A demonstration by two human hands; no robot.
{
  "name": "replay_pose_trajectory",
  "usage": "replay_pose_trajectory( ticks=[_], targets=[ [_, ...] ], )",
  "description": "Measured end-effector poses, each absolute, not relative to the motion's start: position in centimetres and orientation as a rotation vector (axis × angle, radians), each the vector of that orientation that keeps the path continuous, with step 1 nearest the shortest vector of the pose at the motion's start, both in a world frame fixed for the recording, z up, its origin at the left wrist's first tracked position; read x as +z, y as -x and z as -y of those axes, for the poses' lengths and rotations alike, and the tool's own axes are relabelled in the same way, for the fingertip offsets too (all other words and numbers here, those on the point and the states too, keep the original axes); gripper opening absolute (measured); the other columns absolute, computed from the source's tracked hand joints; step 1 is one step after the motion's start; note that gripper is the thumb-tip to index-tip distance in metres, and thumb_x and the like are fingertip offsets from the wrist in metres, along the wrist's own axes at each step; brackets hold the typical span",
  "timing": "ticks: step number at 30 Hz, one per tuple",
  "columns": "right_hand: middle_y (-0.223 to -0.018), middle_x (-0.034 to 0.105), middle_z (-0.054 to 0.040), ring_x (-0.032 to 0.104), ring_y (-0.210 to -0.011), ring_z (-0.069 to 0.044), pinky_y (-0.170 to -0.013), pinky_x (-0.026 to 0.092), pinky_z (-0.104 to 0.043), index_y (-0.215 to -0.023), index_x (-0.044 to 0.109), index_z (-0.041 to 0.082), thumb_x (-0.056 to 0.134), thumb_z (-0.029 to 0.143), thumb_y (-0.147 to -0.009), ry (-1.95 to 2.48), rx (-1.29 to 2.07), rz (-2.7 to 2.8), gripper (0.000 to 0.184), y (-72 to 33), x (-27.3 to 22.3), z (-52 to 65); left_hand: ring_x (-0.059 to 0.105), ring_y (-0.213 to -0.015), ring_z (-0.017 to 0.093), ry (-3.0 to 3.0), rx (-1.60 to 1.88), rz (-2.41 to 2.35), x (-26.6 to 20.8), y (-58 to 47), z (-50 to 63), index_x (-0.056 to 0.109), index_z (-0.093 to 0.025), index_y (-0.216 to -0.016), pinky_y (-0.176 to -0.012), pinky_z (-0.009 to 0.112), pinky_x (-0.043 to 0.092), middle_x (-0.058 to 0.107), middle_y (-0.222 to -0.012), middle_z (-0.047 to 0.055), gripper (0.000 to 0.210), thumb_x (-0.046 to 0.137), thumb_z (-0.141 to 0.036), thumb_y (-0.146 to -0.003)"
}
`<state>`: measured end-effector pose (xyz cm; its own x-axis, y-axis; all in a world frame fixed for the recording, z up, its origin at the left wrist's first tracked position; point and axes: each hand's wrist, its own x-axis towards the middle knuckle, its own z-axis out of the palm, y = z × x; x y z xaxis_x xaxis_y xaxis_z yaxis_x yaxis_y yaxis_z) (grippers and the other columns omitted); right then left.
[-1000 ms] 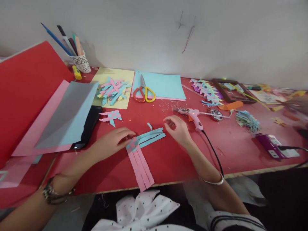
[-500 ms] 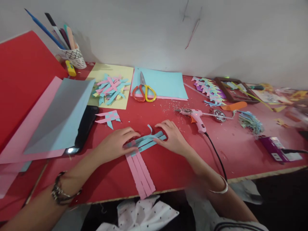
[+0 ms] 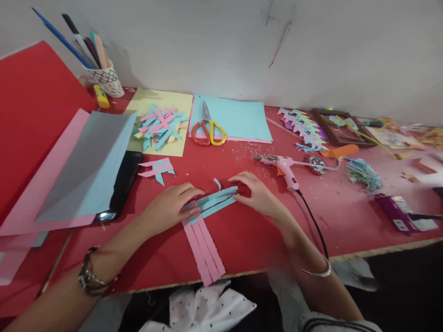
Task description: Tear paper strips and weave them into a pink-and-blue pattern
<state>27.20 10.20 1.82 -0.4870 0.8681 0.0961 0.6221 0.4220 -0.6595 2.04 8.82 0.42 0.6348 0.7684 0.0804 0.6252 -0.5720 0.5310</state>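
Note:
Blue paper strips (image 3: 218, 200) cross pink paper strips (image 3: 204, 251), interlaced at their left corner. My left hand (image 3: 173, 203) is closed over that woven corner, thumb on the front side and fingers behind. At the far end of the blue strips, my right hand (image 3: 256, 196) has thumb and fingers apart, with the thumb tip close to the strip ends; whether it touches them I cannot tell. The pink strips run down to the table's front edge. A small curled blue paper piece (image 3: 217, 183) lies just behind the blue strips.
Behind my hands are scissors (image 3: 208, 127), a heap of paper strips (image 3: 161, 127) and a small woven fish shape (image 3: 159, 168). To the right lies a pink glue gun (image 3: 282, 168) with a black cord (image 3: 313, 223). Paper sheets (image 3: 86, 170) and a phone (image 3: 128, 184) are left.
My right hand has moved slightly right, off the middle of the blue strips toward their ends. The raised blue strip now lies flatter alongside the others. My left hand stays at the corner.

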Motion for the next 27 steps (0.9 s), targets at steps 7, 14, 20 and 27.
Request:
replay_pose_trajectory(
  ticks=[7, 14, 20, 27],
  targets=[
    [-0.083, 0.058, -0.0035, 0.055, -0.076, -0.014, -0.070, 0.044, -0.028, -0.086, 0.055, 0.019, 0.045, 0.016, -0.077, 1.295, 0.690, 2.073, 0.014, -27.0, 1.5, -10.4, 0.056, -0.074, 0.013, -2.449, 0.532, -1.098, 0.1, -2.0, -8.7, 0.056, -0.019, -0.105, -0.063, 0.024, 0.043, 0.056, -0.087, 0.005, 0.032, 0.032, -0.034, -0.089],
    [-0.059, 0.050, 0.0005, 0.043, -0.055, -0.011, -0.057, 0.035, -0.026, -0.074, 0.058, 0.020, 0.037, 0.010, -0.077, 1.085, 0.142, 2.196, 0.023, -25.9, 2.4, -9.0, 0.055, -0.065, 0.012, -2.785, 0.538, -0.868, 0.3, -1.5, -9.0, 0.064, -0.022, -0.091, -0.056, 0.024, 0.038, 0.060, -0.077, 0.003, 0.036, 0.030, -0.013, -0.085],
    [-0.067, 0.049, -0.0022, 0.042, -0.070, -0.015, -0.064, 0.031, -0.028, -0.096, 0.063, 0.023, 0.041, 0.013, -0.081, 0.761, 0.017, 2.724, 0.029, -24.2, 1.6, -8.1, 0.055, -0.066, 0.012, -2.783, 0.377, -0.949, 0.3, -1.5, -8.9, 0.064, -0.022, -0.084, -0.058, 0.024, 0.038, 0.060, -0.075, 0.002, 0.033, 0.031, -0.014, -0.083],
    [-0.067, 0.051, -0.0025, 0.043, -0.071, -0.015, -0.067, 0.030, -0.029, -0.096, 0.064, 0.020, 0.043, 0.014, -0.081, 0.751, -0.070, 2.758, 0.026, -23.9, 1.3, -8.0, 0.055, -0.065, 0.011, -2.816, 0.394, -0.972, 0.5, -1.7, -8.7, 0.064, -0.022, -0.081, -0.055, 0.024, 0.037, 0.062, -0.075, 0.002, 0.032, 0.033, -0.015, -0.082]
  ],
)
